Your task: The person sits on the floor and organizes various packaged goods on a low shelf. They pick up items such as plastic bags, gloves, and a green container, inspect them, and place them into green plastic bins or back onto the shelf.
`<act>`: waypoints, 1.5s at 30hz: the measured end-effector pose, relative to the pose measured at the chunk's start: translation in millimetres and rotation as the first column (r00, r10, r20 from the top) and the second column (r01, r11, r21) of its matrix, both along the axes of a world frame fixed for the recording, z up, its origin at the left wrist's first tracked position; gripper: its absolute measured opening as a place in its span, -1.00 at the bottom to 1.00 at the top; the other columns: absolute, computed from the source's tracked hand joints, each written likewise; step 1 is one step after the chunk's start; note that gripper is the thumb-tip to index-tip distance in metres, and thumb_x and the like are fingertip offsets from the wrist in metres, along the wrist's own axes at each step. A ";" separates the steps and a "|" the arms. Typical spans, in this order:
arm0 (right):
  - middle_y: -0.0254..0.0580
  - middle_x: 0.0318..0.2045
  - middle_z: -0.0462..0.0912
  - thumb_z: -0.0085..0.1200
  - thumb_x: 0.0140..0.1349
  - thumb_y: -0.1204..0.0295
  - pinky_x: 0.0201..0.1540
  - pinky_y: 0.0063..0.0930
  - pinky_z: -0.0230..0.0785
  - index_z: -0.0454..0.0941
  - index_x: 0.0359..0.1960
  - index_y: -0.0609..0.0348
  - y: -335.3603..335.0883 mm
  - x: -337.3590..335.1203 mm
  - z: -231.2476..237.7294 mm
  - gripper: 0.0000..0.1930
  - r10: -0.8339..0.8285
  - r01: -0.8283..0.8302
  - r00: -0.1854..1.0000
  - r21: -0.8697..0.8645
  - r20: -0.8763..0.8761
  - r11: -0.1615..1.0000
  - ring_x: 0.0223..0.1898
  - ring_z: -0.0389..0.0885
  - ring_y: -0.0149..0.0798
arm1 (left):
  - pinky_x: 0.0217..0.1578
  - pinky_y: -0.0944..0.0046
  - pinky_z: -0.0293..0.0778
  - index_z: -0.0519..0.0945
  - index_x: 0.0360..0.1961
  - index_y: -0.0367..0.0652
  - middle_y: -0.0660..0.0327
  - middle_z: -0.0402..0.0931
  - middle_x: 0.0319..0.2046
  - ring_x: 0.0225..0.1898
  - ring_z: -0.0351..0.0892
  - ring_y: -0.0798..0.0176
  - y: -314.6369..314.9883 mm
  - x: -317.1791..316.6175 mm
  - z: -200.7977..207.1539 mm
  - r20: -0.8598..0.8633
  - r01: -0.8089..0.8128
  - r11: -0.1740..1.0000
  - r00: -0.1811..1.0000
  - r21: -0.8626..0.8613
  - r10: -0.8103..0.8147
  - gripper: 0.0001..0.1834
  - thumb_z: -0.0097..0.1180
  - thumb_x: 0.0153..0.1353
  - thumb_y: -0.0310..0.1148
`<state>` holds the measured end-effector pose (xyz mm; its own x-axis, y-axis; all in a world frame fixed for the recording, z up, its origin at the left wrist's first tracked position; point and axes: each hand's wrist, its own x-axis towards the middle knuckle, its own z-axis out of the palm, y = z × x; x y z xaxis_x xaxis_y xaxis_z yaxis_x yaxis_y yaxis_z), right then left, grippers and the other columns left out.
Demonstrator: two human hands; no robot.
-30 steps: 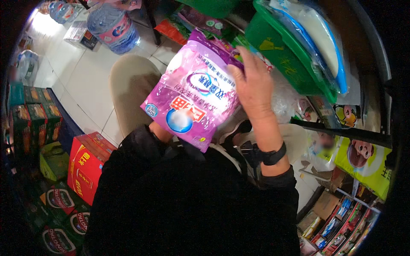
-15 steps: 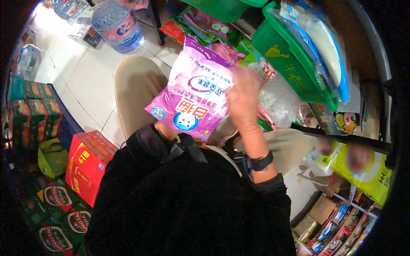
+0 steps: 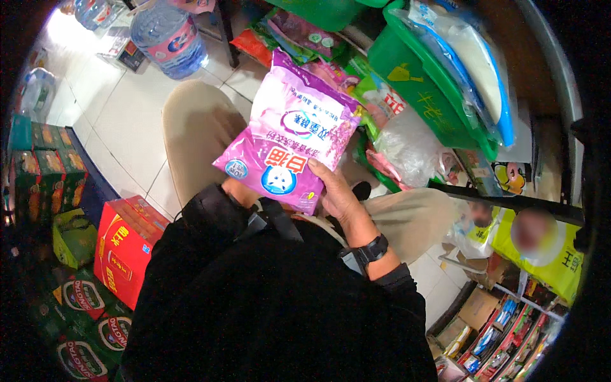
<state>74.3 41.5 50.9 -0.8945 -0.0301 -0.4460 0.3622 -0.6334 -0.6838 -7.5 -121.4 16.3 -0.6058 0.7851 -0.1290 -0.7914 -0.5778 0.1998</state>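
Right hand: bare hand (image 3: 338, 194) clamped on the lower right corner of the bag, thumb on the printed front, the other fingers behind it.
Left hand: mostly hidden beneath the lower left of the bag, wrist side (image 3: 242, 193) showing; its grip cannot be told.
Bag: soft, glossy purple-and-white plastic pouch (image 3: 299, 137), tilted, its print upside down to the wearer; held in front of the torso, between the knees as seen from above.
Wearer: black long-sleeved top (image 3: 273, 305), dark wristband (image 3: 374, 249) on the right wrist, 2 beige trouser legs (image 3: 197, 127) spread apart.
Beyond the right knee: crumpled clear plastic bag (image 3: 410, 140), near a green plastic bin (image 3: 414, 86).
Left side: bright red rectangular box (image 3: 121, 254), near stacked dark green cartons (image 3: 51, 175).
Upper left: large clear water bottle (image 3: 167, 41) with a pink label, on white floor tiles (image 3: 118, 143).
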 end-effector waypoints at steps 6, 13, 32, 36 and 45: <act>-0.07 0.11 0.52 0.11 0.28 0.37 0.14 -0.29 0.44 0.28 0.24 0.26 21.8 2.4 -12.6 -0.47 -0.025 0.036 0.994 -0.106 0.102 0.994 0.08 0.55 -0.21 | 0.28 -0.18 0.23 0.22 0.35 -0.10 0.03 0.32 0.27 0.26 0.33 -0.06 17.0 -16.0 -12.3 0.001 -0.057 0.998 0.998 0.003 0.057 -0.21 -0.13 0.31 0.26; -0.04 0.11 0.52 0.09 0.23 0.49 0.13 -0.24 0.45 0.27 0.26 0.25 35.6 -9.9 -6.4 -0.46 -0.102 0.102 0.995 0.001 0.019 0.995 0.07 0.56 -0.15 | 0.28 -0.17 0.23 0.23 0.34 -0.09 0.03 0.32 0.26 0.26 0.33 -0.07 39.4 -29.0 -35.9 -0.159 -0.137 0.988 0.980 -0.077 0.124 -0.22 -0.13 0.31 0.25; -0.04 0.05 0.56 0.06 0.29 0.44 0.10 -0.18 0.48 0.45 0.09 0.27 132.2 -93.0 -27.0 -0.65 -0.382 0.379 0.923 -0.063 -0.043 0.923 0.02 0.59 -0.09 | 0.11 0.07 0.41 0.08 0.40 -0.19 -0.03 0.30 0.28 0.16 0.47 -0.08 47.9 -37.3 -0.7 0.007 -0.047 0.970 0.999 -0.240 0.050 -0.18 -0.17 0.35 0.21; -0.09 0.05 0.55 0.13 0.27 0.44 0.10 -0.17 0.48 0.40 0.14 0.21 138.9 -96.7 -29.4 -0.59 -0.428 0.431 0.897 0.003 -0.109 0.903 0.03 0.57 -0.11 | 0.09 0.07 0.42 0.14 0.38 -0.19 -0.03 0.32 0.26 0.13 0.49 -0.06 49.5 -36.4 0.8 -0.045 -0.037 0.964 0.999 -0.263 0.026 -0.20 -0.17 0.35 0.21; -0.08 0.17 0.40 0.18 0.10 0.62 0.14 -0.32 0.33 0.23 0.28 0.22 141.7 -116.3 -74.6 -0.34 -0.565 0.657 0.729 0.627 -0.387 0.419 0.08 0.46 -0.16 | 0.02 0.10 0.46 0.35 0.22 -0.14 -0.02 0.49 0.05 0.01 0.55 0.00 54.3 -36.0 -8.6 -0.036 -0.003 0.945 0.999 -0.327 -0.010 -0.35 -0.12 0.35 0.16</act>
<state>-42.0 183.2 -23.7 -0.5866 0.8095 0.0251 -0.0208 0.0160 -0.9997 -43.5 -67.1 7.7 -0.6123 0.7056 -0.3568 -0.7818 -0.4732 0.4060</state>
